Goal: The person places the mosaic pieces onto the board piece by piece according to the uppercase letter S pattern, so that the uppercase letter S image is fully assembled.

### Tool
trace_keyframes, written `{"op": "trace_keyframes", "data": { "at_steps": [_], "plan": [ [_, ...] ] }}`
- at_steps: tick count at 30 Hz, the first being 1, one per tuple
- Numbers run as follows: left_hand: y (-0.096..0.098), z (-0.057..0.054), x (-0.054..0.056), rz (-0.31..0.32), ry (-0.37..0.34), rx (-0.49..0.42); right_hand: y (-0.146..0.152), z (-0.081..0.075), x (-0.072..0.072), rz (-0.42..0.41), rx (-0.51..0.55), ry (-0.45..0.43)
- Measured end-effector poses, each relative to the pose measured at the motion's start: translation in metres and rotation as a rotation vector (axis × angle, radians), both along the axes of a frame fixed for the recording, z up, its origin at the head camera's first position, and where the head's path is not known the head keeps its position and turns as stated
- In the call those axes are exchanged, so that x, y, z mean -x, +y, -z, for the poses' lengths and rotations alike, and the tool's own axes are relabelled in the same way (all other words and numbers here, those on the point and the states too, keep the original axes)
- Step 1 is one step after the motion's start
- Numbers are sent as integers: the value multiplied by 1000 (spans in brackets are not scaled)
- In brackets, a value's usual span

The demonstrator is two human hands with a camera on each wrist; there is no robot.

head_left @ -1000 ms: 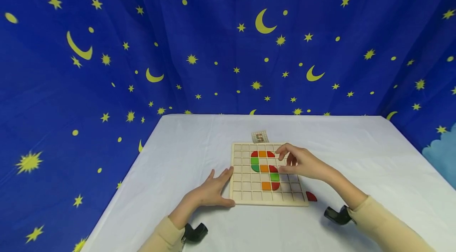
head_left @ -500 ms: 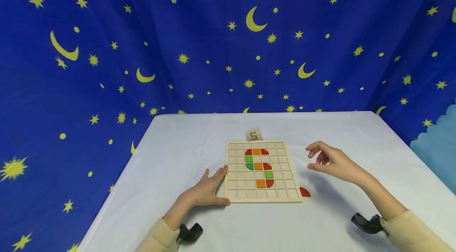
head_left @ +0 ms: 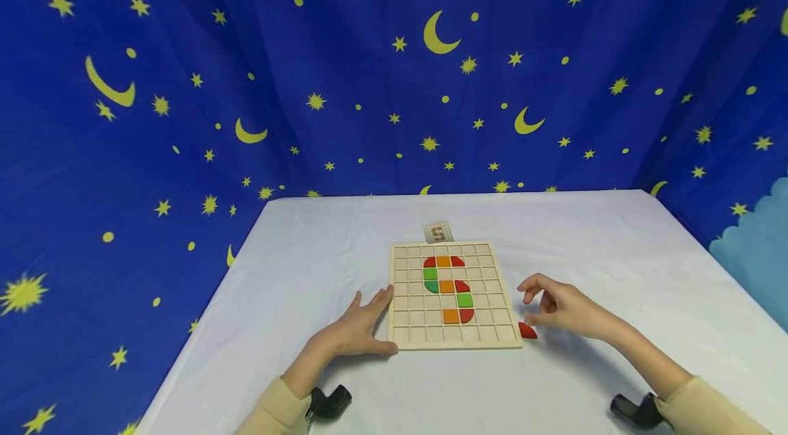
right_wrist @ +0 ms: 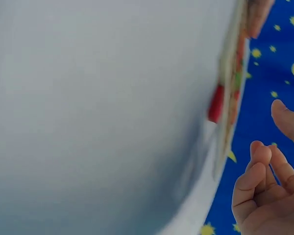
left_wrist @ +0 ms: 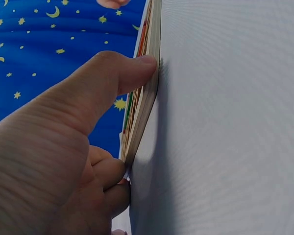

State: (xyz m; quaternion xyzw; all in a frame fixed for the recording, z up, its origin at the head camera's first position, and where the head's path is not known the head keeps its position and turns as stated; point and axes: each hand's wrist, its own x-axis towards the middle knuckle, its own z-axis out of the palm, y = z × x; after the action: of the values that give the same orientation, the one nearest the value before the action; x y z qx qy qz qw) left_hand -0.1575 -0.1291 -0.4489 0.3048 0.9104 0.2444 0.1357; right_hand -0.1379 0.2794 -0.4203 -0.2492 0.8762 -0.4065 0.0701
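Observation:
A square wooden grid board (head_left: pixel 415 336) lies on the white table, bearing red, orange and green pieces set in an S shape. My left hand (head_left: pixel 353 334) rests at the board's left side, fingers spread, with the thumb touching the near edge. Close up in the left wrist view, its thumb (left_wrist: pixel 132 73) lies on the board's rim. A loose red quarter-circle piece (head_left: pixel 527 331) sits just off the board's near right corner. Above and right of that piece, my right hand (head_left: pixel 569 310) hovers with bent fingers, holding nothing.
A small card (head_left: pixel 438 232) printed with an S pattern lies behind the board. Black wrist cameras (head_left: pixel 634 411) stick out beneath both sleeves. The table (head_left: pixel 320 250) is bounded by a blue curtain (head_left: pixel 369 79) with stars and moons.
From above the board, my right hand has moved right, then lowered towards the loose red piece. The left hand stays at the board. The head view has turned slightly to the right.

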Motion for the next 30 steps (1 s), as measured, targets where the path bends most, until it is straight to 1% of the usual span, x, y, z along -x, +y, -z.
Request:
{"op": "trace_keyframes", "data": {
  "at_steps": [4,10,15,21,26,30],
  "plan": [
    [0,0,0,0,1,4,-3,12,-1,-37,-3,-47],
    [0,0,1,-3,-6,3,-7,23,1,-73,-16,-59],
    [0,1,1,-5,-6,5,-7,26,2,-111,-29,-70],
    [0,1,0,-4,1,-1,-6,24,-1,-157,-8,-94],
    [0,1,1,-6,2,0,-6,24,-1,-174,-35,-35],
    [0,1,0,-8,-2,1,-5,24,-1,-140,-77,-10]
  ]
}}
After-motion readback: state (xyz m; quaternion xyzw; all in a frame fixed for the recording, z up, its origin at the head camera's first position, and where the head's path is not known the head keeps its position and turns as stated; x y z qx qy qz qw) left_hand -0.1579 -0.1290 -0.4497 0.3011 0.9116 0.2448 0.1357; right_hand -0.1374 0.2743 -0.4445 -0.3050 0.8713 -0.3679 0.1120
